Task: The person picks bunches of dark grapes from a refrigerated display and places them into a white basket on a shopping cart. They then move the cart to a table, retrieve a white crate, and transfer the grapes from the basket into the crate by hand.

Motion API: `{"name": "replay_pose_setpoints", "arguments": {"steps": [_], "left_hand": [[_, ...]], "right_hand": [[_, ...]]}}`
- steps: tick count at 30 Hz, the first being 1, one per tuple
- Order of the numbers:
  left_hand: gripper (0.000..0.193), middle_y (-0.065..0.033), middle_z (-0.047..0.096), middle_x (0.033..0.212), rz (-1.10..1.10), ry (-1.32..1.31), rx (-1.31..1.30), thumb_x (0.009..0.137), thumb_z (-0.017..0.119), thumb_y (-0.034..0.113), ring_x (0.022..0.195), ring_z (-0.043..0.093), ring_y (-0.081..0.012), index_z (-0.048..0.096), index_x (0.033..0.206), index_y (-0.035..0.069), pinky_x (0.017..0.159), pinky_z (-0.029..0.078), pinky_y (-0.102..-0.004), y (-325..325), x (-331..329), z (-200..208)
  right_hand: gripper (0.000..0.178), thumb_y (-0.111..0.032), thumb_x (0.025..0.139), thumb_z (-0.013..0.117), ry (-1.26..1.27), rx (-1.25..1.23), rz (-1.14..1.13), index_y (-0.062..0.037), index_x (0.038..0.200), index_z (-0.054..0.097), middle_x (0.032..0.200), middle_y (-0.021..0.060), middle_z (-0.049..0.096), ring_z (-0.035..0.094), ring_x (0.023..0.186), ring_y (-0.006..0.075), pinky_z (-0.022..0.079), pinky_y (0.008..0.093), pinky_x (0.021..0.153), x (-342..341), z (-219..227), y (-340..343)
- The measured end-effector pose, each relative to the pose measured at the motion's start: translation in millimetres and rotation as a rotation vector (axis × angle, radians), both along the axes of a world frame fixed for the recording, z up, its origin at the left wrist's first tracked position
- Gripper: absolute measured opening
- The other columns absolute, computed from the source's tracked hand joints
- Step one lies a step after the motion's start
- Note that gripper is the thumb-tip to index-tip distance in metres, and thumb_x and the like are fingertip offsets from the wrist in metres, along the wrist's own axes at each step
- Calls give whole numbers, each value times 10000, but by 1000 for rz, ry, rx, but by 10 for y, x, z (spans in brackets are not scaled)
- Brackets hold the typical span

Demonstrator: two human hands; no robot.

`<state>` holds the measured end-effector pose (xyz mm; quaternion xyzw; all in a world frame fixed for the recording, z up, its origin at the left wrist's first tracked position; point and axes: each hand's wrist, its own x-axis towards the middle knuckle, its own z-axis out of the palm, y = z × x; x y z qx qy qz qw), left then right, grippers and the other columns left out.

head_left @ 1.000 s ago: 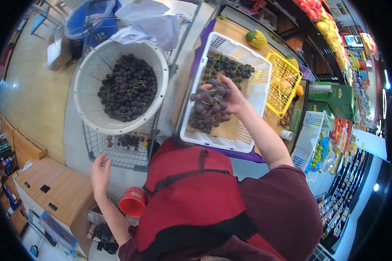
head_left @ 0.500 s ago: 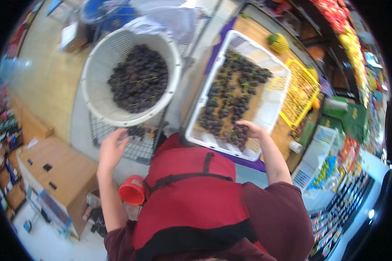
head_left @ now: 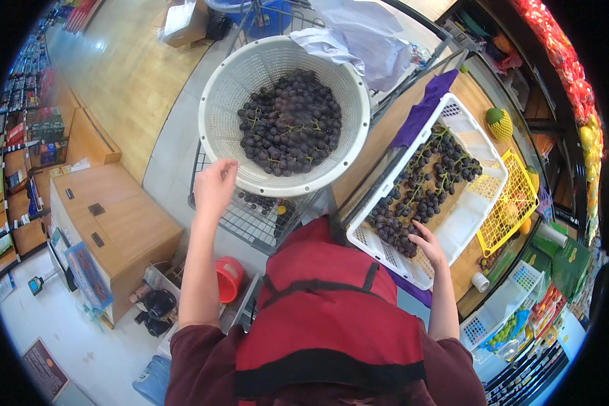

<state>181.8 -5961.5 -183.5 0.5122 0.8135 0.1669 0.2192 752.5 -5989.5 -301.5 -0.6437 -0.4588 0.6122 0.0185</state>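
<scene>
My left hand (head_left: 216, 186) is raised at the near-left rim of a round white perforated basket (head_left: 216, 95). Its fingers are curled together; whatever they may hold is hidden. A heap of dark grapes (head_left: 291, 125) lies inside the basket. On the right, my right hand (head_left: 431, 245) rests against a bunch of dark grapes (head_left: 400, 238) at the near end of a white rectangular crate (head_left: 477, 216). Its fingers are stretched and slightly apart, touching the berries. More bunches with green stems (head_left: 443, 166) lie along the crate's left side, over a brown bottom.
A wire shopping cart (head_left: 247, 227) supports the basket, with loose grapes in it. A red bucket (head_left: 229, 279) stands near my left side. Beyond the crate are a yellow plastic basket (head_left: 511, 203) and a netted green fruit (head_left: 499, 124). A wooden cabinet (head_left: 115, 223) stands left.
My view has shifted, so everything appears moved rightward. My left hand has risen to the basket rim and its fingers have curled. My right hand is still at the grapes in the crate's near end.
</scene>
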Motion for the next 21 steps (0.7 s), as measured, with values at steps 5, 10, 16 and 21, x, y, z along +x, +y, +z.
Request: {"name": "replay_pose_setpoints", "arguments": {"steps": [5,10,16,21], "left_hand": [[169,-137,700,807,-5,-25,38,846,664,147,727,683,-238,711,963,35,667,520,-337,507,-369,-359],[172,-123,706,869,-421,-55,-164,760,692,134,849,672,-317,743,921,104,744,536,-394,849,-374,-772],[50,-73,620,841,-526,136,-175,692,730,130,901,626,-276,707,727,103,765,527,-410,816,-70,-1131],[40,-69,608,799,-901,255,-76,672,672,114,867,617,-252,671,637,96,722,540,-380,766,-36,-1322]], "right_hand": [[729,-336,809,732,-135,-13,7,-55,1423,458,1429,142,492,455,1307,250,365,365,1076,74,134,75],[745,-310,802,741,-397,112,180,-68,1437,435,1363,139,559,577,1178,259,461,368,981,-103,451,411],[443,-190,841,698,-431,490,171,-31,1245,612,1120,136,687,645,1055,234,487,349,927,-927,862,863],[353,-128,845,699,-240,588,108,-25,1179,647,1114,135,686,646,1052,236,486,327,916,-1522,987,989]]}}
